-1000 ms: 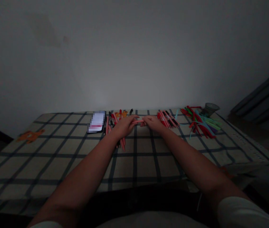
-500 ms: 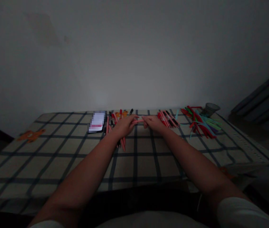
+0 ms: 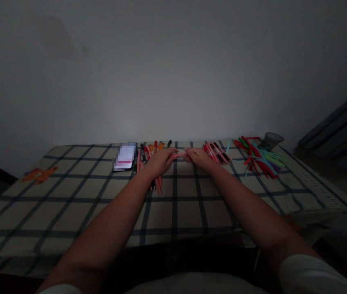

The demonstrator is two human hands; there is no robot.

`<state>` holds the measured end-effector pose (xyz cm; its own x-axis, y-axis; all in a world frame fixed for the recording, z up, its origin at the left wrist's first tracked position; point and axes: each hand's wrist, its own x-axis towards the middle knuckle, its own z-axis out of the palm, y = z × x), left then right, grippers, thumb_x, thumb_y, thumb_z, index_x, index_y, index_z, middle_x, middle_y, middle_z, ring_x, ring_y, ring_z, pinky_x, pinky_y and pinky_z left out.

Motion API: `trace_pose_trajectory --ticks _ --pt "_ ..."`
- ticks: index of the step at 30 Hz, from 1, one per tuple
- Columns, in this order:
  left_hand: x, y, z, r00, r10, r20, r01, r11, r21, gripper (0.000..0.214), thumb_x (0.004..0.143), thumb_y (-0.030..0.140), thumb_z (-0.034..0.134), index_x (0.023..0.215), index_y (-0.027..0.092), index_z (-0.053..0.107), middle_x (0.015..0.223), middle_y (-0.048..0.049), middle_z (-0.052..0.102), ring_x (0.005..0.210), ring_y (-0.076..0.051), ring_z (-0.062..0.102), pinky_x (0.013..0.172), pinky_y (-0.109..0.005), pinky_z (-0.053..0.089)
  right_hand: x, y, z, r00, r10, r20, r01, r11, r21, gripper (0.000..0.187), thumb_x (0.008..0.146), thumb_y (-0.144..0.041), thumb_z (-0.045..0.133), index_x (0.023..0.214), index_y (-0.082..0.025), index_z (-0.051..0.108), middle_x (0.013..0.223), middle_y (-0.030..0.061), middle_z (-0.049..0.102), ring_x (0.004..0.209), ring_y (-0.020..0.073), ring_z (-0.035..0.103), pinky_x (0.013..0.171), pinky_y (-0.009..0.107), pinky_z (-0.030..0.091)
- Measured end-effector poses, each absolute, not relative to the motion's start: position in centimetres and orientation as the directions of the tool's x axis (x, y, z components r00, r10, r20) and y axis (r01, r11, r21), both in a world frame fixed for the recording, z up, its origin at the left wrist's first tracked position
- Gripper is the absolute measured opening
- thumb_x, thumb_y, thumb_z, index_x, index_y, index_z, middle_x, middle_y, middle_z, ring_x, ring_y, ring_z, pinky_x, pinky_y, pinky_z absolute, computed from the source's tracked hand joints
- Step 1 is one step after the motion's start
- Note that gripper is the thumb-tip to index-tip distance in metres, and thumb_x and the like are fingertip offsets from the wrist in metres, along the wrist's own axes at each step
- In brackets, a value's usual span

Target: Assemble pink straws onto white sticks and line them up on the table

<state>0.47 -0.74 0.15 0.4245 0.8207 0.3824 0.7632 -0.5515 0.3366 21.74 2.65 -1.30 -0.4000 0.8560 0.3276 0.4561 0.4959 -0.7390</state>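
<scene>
A slim pink pen (image 3: 179,154) spans the gap between my hands, lying almost level above the checked cloth. My left hand (image 3: 161,161) is closed on its left end. The fingers of my right hand (image 3: 197,157) pinch the other end. Beneath and beside my left hand lies a loose pile of pink, red and black pens (image 3: 159,185), partly hidden by that hand. Just right of my right hand, a row of red, pink and black pens (image 3: 218,153) lies side by side.
A phone with a lit screen (image 3: 125,157) lies left of the pile. At the right are red, green and purple strips (image 3: 261,161) and a dark cup (image 3: 272,140). The checked tablecloth (image 3: 78,185) covers the table, which meets a wall (image 3: 173,73) at the back.
My right hand has shifted slightly to the right, so more of the pink pen shows between my hands. My left hand has hardly moved.
</scene>
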Motion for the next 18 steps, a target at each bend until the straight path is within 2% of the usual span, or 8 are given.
trace_pose_trajectory --ticks 2,4,8,11,16,18 --pt "0.4 -0.64 0.08 0.406 0.827 0.389 0.767 -0.54 0.346 0.031 0.093 0.03 0.046 0.121 0.022 0.056 0.114 -0.0077 0.066 0.104 -0.024 0.061 0.087 -0.037 0.047 21.77 2.7 -1.18 -0.385 0.834 0.394 0.44 0.541 -0.716 0.037 0.088 -0.051 0.045 0.077 -0.019 0.059 0.064 -0.0008 0.055 0.061 0.0137 0.049 0.057 0.025 0.034" --pt "0.36 -0.61 0.01 0.414 0.819 0.397 0.758 -0.552 0.348 0.031 0.092 0.03 0.047 0.121 0.022 0.056 0.113 -0.0078 0.066 0.103 -0.024 0.061 0.087 -0.037 0.047 21.75 2.58 -0.93 -0.407 0.813 0.415 0.446 0.574 -0.686 0.032 0.087 -0.048 0.049 0.077 -0.019 0.058 0.065 -0.0012 0.054 0.062 0.0137 0.048 0.058 0.024 0.033" --pt "0.47 -0.72 -0.01 0.448 0.797 0.406 0.737 -0.586 0.337 0.029 0.091 0.027 0.048 0.119 0.021 0.057 0.114 -0.0082 0.065 0.105 -0.023 0.06 0.089 -0.037 0.046 21.63 2.19 -0.62 -0.438 0.842 0.315 0.507 0.521 -0.687 0.049 0.092 -0.049 0.036 0.055 -0.019 0.049 0.052 -0.0008 0.048 0.054 0.0136 0.047 0.058 0.026 0.033" --pt "0.51 -0.65 0.03 0.444 0.802 0.4 0.747 -0.578 0.329 0.027 0.091 0.026 0.048 0.115 0.021 0.059 0.111 -0.0078 0.066 0.103 -0.023 0.06 0.088 -0.036 0.046 21.63 2.21 -0.79 -0.44 0.862 0.252 0.525 0.475 -0.706 0.053 0.093 -0.051 0.034 0.053 -0.019 0.049 0.049 -0.0007 0.048 0.052 0.0139 0.047 0.057 0.026 0.033" --pt "0.29 -0.43 0.12 0.42 0.817 0.395 0.749 -0.558 0.357 0.027 0.092 0.029 0.048 0.116 0.023 0.058 0.107 -0.0076 0.067 0.098 -0.023 0.062 0.083 -0.035 0.047 21.74 2.54 -1.22 -0.431 0.817 0.384 0.476 0.567 -0.672 0.027 0.086 -0.046 0.052 0.085 -0.02 0.057 0.07 -0.0011 0.057 0.064 0.014 0.049 0.059 0.024 0.032" --pt "0.27 -0.53 0.19 0.437 0.808 0.396 0.743 -0.572 0.347 0.027 0.092 0.03 0.048 0.115 0.022 0.059 0.106 -0.0076 0.067 0.098 -0.023 0.063 0.083 -0.035 0.047 21.71 2.55 -1.21 -0.45 0.8 0.397 0.478 0.591 -0.65 0.023 0.085 -0.043 0.054 0.085 -0.02 0.055 0.07 -0.0014 0.054 0.063 0.0141 0.048 0.058 0.025 0.031"
